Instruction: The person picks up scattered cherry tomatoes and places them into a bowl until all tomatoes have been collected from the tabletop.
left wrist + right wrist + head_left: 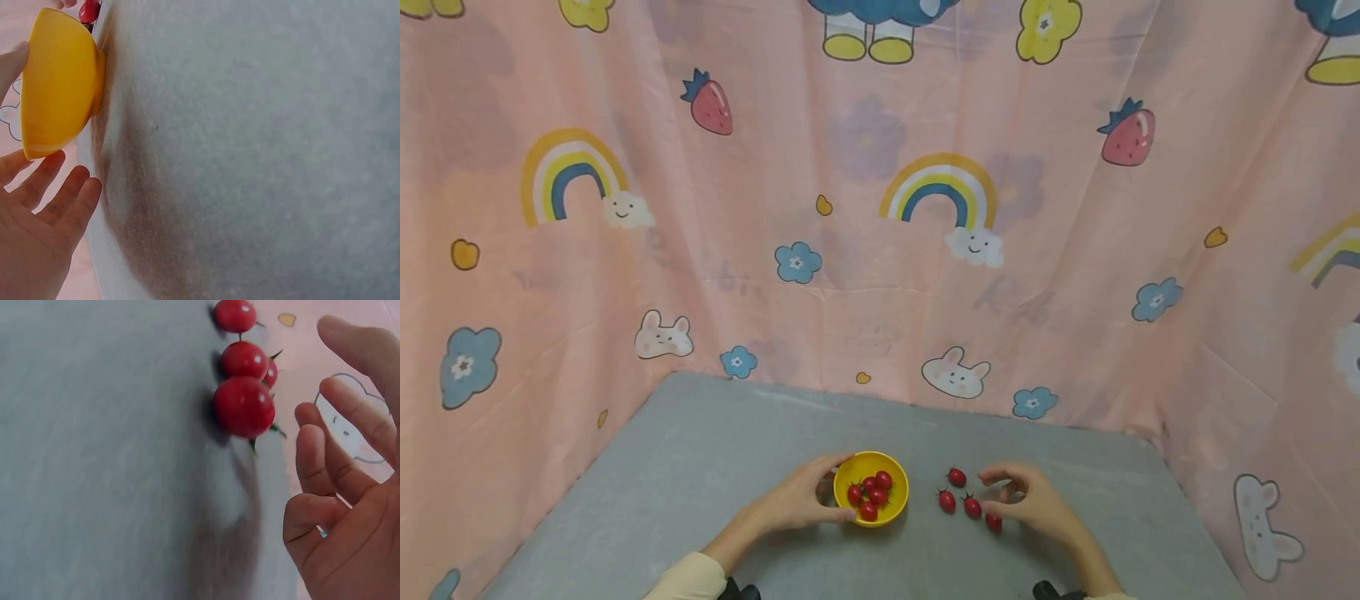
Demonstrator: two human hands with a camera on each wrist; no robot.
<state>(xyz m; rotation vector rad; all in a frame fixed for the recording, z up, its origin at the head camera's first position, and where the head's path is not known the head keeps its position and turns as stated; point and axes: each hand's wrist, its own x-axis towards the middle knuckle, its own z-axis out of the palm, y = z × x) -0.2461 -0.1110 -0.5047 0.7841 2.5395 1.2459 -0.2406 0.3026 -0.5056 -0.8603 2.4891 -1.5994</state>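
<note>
A yellow bowl (902, 503) stands on the grey table with several red cherry tomatoes (877, 497) inside. My left hand (801, 495) holds the bowl from its left side, thumb at the near rim and fingers at the far rim. In the left wrist view the bowl (59, 84) shows side-on, with the left hand (40, 228) against its edge. To the right lie several loose cherry tomatoes (947, 501) with green stems. Over the rightmost of them is my right hand (1033, 502), fingers bent and apart from the thumb. In the right wrist view, a gap separates that hand (350, 487) from the nearest tomato (244, 407).
The grey table (730, 433) reaches back to a pink curtain (1060, 325) printed with rainbows, rabbits and flowers. The curtain also hangs along the left and right sides. Black wrist straps (739, 591) show at the bottom edge.
</note>
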